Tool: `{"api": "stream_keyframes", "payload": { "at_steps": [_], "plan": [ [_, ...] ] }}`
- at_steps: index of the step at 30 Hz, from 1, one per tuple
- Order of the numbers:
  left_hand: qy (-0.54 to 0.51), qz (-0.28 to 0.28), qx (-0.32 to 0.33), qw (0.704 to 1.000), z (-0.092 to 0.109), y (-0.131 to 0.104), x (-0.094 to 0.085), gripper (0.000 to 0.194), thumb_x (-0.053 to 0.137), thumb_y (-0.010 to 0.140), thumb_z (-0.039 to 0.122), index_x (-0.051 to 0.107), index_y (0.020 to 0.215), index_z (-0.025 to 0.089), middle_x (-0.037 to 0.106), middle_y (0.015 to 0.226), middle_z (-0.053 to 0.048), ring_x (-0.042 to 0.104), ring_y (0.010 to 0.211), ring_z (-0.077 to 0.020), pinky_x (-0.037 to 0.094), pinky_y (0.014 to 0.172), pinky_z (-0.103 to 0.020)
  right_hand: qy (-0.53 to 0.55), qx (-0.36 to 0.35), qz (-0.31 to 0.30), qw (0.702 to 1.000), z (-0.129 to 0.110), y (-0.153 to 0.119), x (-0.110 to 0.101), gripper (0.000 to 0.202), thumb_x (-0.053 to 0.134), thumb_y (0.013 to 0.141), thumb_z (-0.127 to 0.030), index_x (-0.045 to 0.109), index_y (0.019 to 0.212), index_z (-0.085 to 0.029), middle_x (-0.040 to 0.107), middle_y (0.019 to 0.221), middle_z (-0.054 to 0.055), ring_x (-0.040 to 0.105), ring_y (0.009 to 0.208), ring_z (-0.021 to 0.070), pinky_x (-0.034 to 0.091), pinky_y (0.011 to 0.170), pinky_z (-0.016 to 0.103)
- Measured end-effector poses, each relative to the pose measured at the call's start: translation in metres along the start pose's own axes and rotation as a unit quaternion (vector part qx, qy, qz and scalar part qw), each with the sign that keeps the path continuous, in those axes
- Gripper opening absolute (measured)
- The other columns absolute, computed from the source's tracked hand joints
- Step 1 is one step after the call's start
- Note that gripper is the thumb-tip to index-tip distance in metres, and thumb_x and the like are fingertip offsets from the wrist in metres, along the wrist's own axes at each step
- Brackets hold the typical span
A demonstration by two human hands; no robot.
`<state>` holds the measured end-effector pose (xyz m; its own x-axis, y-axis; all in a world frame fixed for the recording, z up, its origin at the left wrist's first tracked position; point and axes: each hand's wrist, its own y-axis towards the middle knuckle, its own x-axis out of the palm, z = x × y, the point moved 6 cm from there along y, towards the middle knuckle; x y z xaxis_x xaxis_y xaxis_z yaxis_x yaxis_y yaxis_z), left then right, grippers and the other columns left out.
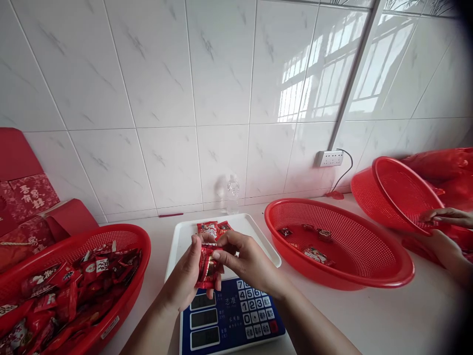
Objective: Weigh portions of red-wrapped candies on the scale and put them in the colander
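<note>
My left hand is closed around a small red snack packet, held above the near part of a digital scale. The fingers of my right hand are bent against the packet's top and right side, pinching it. Part of the packet is hidden behind the fingers. Beyond my hands, a couple of red packets lie on the scale's white pan.
At left, a red basket holds many wrapped packets, with red boxes behind. A wide red basket with several packets stands right. Another person's hands hold a tilted basket. A clear bottle stands by the wall.
</note>
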<state>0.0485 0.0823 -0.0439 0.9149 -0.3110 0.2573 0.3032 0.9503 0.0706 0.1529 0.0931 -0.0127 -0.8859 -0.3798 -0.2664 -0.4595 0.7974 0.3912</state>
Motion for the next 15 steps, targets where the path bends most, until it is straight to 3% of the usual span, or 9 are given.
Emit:
{"api": "stream_keyframes", "payload": {
  "at_steps": [3,6,10,15],
  "plan": [
    [-0.014,0.010,-0.008,1.000,0.000,0.000,0.000,0.067,0.041,0.074,0.077,0.049,0.111,0.022,0.062,0.062,-0.001,0.061,0.050,-0.0172,0.042,0.035,-0.022,0.024,0.011,0.001,1.000,0.002,0.001,-0.001,0.028,0.058,0.085,-0.043,0.050,0.073,-0.020,0.060,0.059,-0.002,0.058,0.053,0.0114,0.046,0.052,0.026],
    [-0.027,0.023,-0.015,0.999,0.002,-0.002,-0.004,0.062,0.044,0.077,0.072,0.056,0.110,0.021,0.068,0.082,-0.008,0.067,0.071,-0.0221,0.049,0.045,-0.025,0.037,0.013,0.021,0.999,0.004,0.003,-0.006,0.031,0.059,0.083,-0.046,0.050,0.072,-0.019,0.059,0.060,-0.002,0.057,0.052,0.0104,0.047,0.051,0.026],
    [0.021,-0.025,-0.008,0.999,0.007,-0.005,-0.002,0.044,0.058,0.081,0.052,0.062,0.110,0.019,0.066,0.105,-0.014,0.063,0.097,-0.0264,0.054,0.066,-0.031,0.049,0.026,0.051,0.997,0.008,0.003,-0.016,0.033,0.062,0.080,-0.049,0.051,0.074,-0.018,0.057,0.061,-0.003,0.056,0.053,0.0097,0.048,0.051,0.026],
    [0.063,-0.033,-0.008,0.997,0.007,-0.003,-0.001,0.037,0.063,0.082,0.041,0.064,0.111,0.018,0.066,0.105,-0.014,0.062,0.098,-0.0256,0.053,0.073,-0.034,0.055,0.029,0.045,0.997,0.008,0.003,-0.019,0.032,0.062,0.080,-0.047,0.054,0.077,-0.017,0.059,0.065,-0.001,0.057,0.056,0.0103,0.050,0.054,0.027]
  ]
}}
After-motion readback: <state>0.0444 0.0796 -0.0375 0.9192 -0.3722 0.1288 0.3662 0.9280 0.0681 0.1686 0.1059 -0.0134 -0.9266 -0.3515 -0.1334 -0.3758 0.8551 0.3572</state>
